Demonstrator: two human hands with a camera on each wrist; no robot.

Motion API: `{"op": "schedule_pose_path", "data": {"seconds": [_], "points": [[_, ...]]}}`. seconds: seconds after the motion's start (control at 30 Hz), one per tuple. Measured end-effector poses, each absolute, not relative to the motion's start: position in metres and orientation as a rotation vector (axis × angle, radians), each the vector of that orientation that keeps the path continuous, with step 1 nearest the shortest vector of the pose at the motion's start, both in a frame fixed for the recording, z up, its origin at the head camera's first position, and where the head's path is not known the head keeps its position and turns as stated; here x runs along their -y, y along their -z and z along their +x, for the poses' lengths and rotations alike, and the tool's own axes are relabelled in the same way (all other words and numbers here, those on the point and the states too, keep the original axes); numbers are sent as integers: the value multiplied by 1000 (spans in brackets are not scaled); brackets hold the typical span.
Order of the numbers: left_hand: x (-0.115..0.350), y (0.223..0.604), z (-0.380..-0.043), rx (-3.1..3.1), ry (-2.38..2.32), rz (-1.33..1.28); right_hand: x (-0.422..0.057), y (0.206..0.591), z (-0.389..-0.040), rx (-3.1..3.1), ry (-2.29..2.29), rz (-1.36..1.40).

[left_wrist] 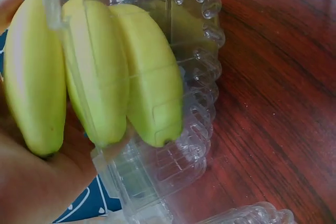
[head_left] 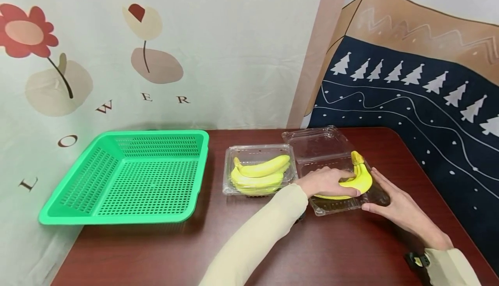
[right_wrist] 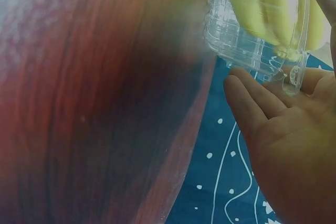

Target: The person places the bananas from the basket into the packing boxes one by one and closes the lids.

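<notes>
A bunch of yellow bananas [head_left: 363,179] lies in the base of a clear plastic clamshell box [head_left: 325,208] on the right part of the table. My left hand [head_left: 328,183] reaches over the box and grips the bunch, thumb along its near side. In the left wrist view, several bananas [left_wrist: 97,77] show through and beside the clear wall. My right hand [head_left: 403,214] is at the box's right end, thumb and fingers spread and fairly straight at its edge. The right wrist view has its palm and fingers [right_wrist: 249,100] facing the box end. The box's lid [head_left: 319,141] is laid back, away from me.
Left of this box stands a second clear box [head_left: 228,182] with bananas [head_left: 265,169] inside. A green plastic basket [head_left: 189,216] with perforated walls occupies the table's left side. A patterned cloth [head_left: 241,52] hangs behind the dark red table [head_left: 327,251].
</notes>
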State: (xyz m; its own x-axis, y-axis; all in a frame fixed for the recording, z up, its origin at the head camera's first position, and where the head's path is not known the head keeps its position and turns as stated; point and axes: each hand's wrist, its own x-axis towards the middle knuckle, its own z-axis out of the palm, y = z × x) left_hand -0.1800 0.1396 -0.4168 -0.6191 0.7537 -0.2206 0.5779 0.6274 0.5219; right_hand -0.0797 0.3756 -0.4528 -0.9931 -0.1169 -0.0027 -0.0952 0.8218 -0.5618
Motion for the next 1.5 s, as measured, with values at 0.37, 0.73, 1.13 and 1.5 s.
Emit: {"op": "schedule_pose_path", "data": {"seconds": [0.37,0.73,1.13,1.5], "points": [[-138,418,-170,-2742,-566,1099,-376,455,-79,-2991,917,-186],[-136,423,-157,-2829,-549,1247,-379,455,-78,-3015,879,-235],[-131,432,-149,-2958,-482,1217,-374,457,-67,-3055,873,-219],[-118,437,-144,-2968,-640,1159,-374,454,-64,-3036,812,-156]]}}
